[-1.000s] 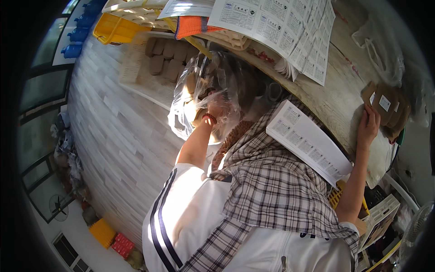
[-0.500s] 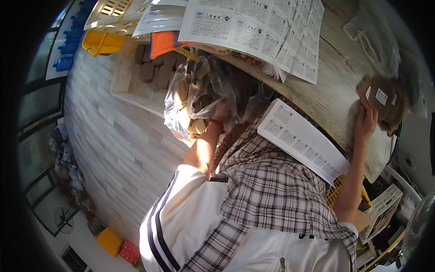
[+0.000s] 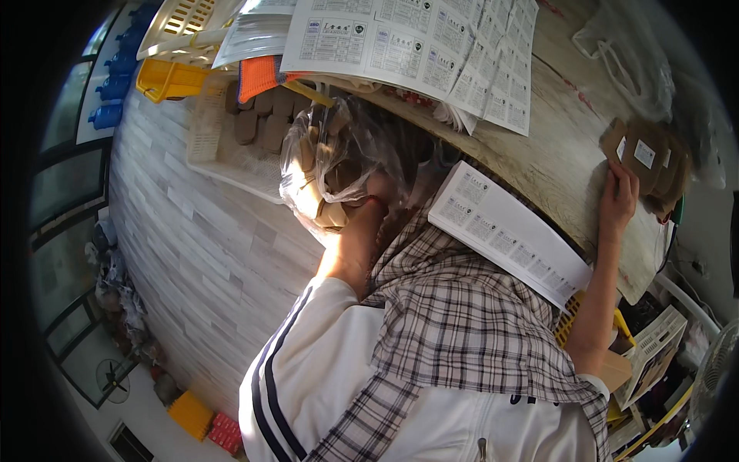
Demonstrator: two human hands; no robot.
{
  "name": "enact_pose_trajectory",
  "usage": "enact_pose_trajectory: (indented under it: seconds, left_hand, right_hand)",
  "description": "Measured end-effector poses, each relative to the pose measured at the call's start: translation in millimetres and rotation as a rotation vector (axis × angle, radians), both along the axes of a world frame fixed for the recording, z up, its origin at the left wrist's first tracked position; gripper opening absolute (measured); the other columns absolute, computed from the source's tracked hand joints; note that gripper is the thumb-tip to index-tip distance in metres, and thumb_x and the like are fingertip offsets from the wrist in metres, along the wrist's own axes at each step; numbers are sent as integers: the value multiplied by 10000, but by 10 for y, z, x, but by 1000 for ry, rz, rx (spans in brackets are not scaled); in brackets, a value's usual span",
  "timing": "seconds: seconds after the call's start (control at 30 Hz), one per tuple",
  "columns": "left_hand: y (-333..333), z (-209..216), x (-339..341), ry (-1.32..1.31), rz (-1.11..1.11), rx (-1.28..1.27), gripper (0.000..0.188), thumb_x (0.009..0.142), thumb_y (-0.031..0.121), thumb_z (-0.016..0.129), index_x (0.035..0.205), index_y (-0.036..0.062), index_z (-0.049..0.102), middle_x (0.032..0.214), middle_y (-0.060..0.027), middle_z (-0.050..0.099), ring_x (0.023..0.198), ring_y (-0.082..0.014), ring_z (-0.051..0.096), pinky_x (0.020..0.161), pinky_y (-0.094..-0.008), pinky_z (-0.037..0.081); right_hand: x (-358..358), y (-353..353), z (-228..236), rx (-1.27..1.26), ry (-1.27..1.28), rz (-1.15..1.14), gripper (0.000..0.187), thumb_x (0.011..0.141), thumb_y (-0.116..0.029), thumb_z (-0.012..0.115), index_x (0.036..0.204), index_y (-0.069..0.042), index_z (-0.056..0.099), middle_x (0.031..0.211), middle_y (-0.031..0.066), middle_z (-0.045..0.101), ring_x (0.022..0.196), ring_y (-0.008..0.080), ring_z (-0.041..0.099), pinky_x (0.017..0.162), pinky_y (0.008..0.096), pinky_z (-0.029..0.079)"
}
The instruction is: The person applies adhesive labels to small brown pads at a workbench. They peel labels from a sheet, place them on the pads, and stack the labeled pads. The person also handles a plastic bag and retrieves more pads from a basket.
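Note:
My left hand reaches into a clear plastic bag filled with brown pieces. Crinkled film and shadow cover its fingers, so their grip is hidden. On the right of the wooden table, my right hand lies with fingers stretched forward, their tips touching the near edge of a fanned row of flat brown pieces with rounded corners. Small white labels are stuck on some of these. A stack of printed label sheets lies across my lap, against the table edge.
More printed sheets cover the table's far left part. Clear plastic bags lie at its far right. Beyond the filled bag, a white crate on the floor holds brown pieces. A yellow basket stands further left.
The whole view has shifted slightly. My left forearm and wrist have turned a little inside the bag's mouth. My right hand stays at the labelled brown pieces.

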State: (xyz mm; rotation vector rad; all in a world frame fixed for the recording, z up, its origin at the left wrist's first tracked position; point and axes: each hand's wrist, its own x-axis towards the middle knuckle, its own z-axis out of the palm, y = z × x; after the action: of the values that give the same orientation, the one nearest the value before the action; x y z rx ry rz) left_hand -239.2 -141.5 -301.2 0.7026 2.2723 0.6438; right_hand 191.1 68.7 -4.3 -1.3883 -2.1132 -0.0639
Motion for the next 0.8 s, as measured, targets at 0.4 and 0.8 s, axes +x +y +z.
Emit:
enact_pose_trajectory:
  seconds: [0.4,0.8]
  left_hand:
    - [-923,266,-842,519,-310,252,233,897,105,677,1104,-1,662,1035,-164,721,898,-290,687,795,-364,523]
    - [-942,2719,-1009,-592,486,470,226,871,-35,681,1095,-52,654,956,-101,720,812,-189,703,753,-314,576]
  right_hand:
    - [0,-31,-16,7,12,-48,129,932,-75,666,1048,-87,720,1076,81,664,994,285,643,841,368,513]
    - [6,8,-84,30,65,5,125,927,-93,663,1040,-97,716,1079,69,665,1012,276,637,862,373,511]
